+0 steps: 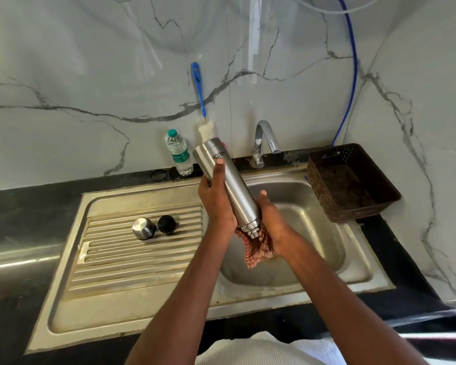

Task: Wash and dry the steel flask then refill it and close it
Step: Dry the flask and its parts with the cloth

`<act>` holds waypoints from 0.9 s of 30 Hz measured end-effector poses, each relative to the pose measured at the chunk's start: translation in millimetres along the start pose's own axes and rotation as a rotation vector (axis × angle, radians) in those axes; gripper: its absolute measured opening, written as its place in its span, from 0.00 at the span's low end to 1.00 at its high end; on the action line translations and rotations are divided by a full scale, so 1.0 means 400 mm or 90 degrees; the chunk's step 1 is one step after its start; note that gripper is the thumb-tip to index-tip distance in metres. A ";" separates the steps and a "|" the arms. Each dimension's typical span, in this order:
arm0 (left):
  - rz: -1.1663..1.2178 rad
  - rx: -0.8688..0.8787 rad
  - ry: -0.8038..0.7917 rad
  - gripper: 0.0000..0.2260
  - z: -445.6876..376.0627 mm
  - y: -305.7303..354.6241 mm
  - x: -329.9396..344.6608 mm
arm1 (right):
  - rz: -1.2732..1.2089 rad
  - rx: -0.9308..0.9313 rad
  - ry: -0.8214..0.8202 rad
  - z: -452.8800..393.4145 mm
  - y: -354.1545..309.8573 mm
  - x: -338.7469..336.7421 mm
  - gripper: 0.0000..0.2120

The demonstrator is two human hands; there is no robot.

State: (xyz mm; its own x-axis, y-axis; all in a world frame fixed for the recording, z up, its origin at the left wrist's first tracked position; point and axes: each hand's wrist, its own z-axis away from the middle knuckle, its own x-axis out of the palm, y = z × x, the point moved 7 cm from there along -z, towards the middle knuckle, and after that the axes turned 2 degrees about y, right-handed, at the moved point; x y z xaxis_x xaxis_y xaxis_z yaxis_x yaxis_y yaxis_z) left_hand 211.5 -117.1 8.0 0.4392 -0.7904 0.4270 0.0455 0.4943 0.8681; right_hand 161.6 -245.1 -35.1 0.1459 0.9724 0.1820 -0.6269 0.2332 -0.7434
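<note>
Two hands on the tilted steel flask (228, 184): left hand (216, 204) gripping it, right hand (270, 219) clutching a checked cloth (256, 246).

Uncapped steel flask (228, 184) tilts mouth-down over the sink basin (300, 206); its caps (143, 227) lie on the drainboard.

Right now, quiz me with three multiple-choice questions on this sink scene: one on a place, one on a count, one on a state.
1. Where is the brown basket?
A. on the counter right of the sink basin
B. on the drainboard
C. inside the basin

2. How many caps lie on the drainboard?
A. one
B. two
C. three

3. How is the steel flask held?
A. upright, capped
B. flat on the counter
C. tilted, mouth downward, into a checked cloth

Answers: 1 A, it sits beside the basin's right rim. 2 B, a steel cap and a black cap. 3 C, left hand grips the body, right hand holds the cloth.
</note>
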 end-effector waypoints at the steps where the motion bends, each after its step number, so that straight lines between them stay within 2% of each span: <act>1: 0.022 0.002 -0.045 0.30 -0.003 0.009 0.005 | -0.041 0.058 -0.054 0.005 0.008 0.009 0.38; 3: 0.046 -0.003 -0.111 0.34 -0.012 0.028 0.012 | -0.055 0.134 -0.153 0.026 0.018 0.026 0.40; 5: 0.046 -0.012 -0.107 0.36 -0.034 0.050 -0.004 | -0.041 0.137 -0.186 0.040 0.020 0.030 0.40; 8: 0.059 -0.036 -0.036 0.34 -0.077 0.078 -0.059 | 0.010 0.071 -0.070 0.036 0.015 -0.016 0.39; 10: 0.100 -0.101 0.008 0.23 -0.078 0.073 -0.094 | -0.064 0.003 0.015 0.041 -0.009 -0.035 0.36; 12: 0.111 -0.157 0.019 0.17 -0.069 0.043 -0.118 | -0.069 -0.109 0.119 0.064 -0.050 -0.051 0.23; 14: 0.090 -0.213 0.027 0.21 -0.056 0.001 -0.140 | 0.030 -0.279 0.184 0.115 -0.112 -0.038 0.10; 15: 0.073 -0.240 0.029 0.23 -0.049 -0.017 -0.145 | 0.082 -0.371 0.186 0.139 -0.135 -0.019 0.09; 18: 0.080 -0.331 -0.034 0.27 -0.026 -0.054 -0.117 | 0.299 -0.572 0.070 0.162 -0.142 0.071 0.17; 20: 0.115 -0.355 -0.090 0.30 -0.017 -0.063 -0.095 | 0.446 -0.639 -0.042 0.138 -0.091 0.125 0.20; 21: 0.112 -0.351 -0.102 0.33 -0.022 -0.069 -0.095 | 0.468 -0.652 -0.076 0.133 -0.072 0.140 0.22; 23: 0.100 -0.337 -0.124 0.36 -0.026 -0.074 -0.102 | 0.478 -0.638 -0.085 0.122 -0.060 0.155 0.25; 25: 0.073 -0.298 -0.149 0.31 -0.018 -0.077 -0.098 | 0.523 -0.612 -0.057 0.103 -0.076 0.166 0.27; 27: 0.057 -0.252 -0.220 0.26 -0.004 -0.082 -0.075 | 0.571 -0.591 -0.013 0.070 -0.116 0.175 0.29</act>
State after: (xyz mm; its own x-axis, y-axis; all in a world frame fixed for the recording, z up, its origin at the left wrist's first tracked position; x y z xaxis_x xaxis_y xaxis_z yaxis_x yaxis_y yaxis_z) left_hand 198.3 -109.0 -33.8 0.1392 -0.7793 0.6109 0.3853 0.6109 0.6916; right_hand 179.3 -188.0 30.1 -0.0634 0.7924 -0.6067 0.2655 -0.5726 -0.7756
